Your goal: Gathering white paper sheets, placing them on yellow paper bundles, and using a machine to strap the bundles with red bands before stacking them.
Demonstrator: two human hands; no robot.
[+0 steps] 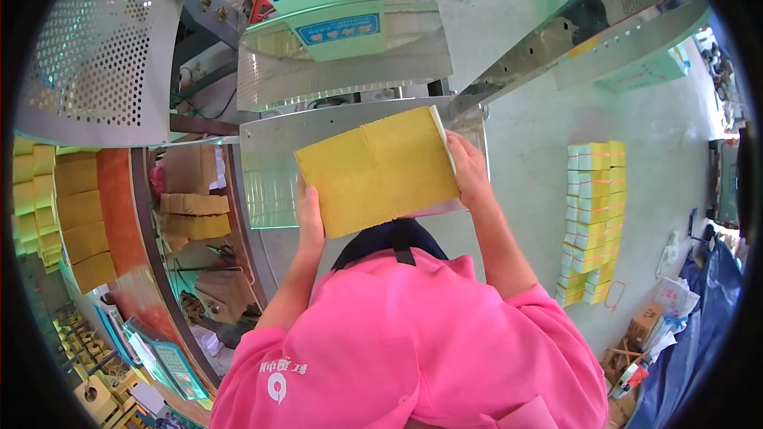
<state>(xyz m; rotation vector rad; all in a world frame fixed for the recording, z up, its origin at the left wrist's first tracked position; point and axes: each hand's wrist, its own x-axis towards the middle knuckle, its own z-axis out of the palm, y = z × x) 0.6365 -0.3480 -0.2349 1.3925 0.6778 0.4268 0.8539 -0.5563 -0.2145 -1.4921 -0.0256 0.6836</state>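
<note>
A stack of yellow paper (381, 171) is held up in front of my body, tilted with its right end higher. Its top is plain yellow with a seam or overlap near the middle, and a white edge shows along its right side. My left hand (311, 212) is closed on the lower left edge. My right hand (469, 163) grips the right edge, fingers partly hidden behind the stack. Below and behind it lies a shiny metal tray (266, 179) of the machine.
Ahead stands a machine with a clear cover (342, 59) and perforated metal panels (91, 48). Tied yellow-and-white paper bundles (592, 214) are stacked on the floor at right. At left, a red-topped table (127, 222) carries brown paper stacks (83, 214). A blue tarp (691, 334) lies lower right.
</note>
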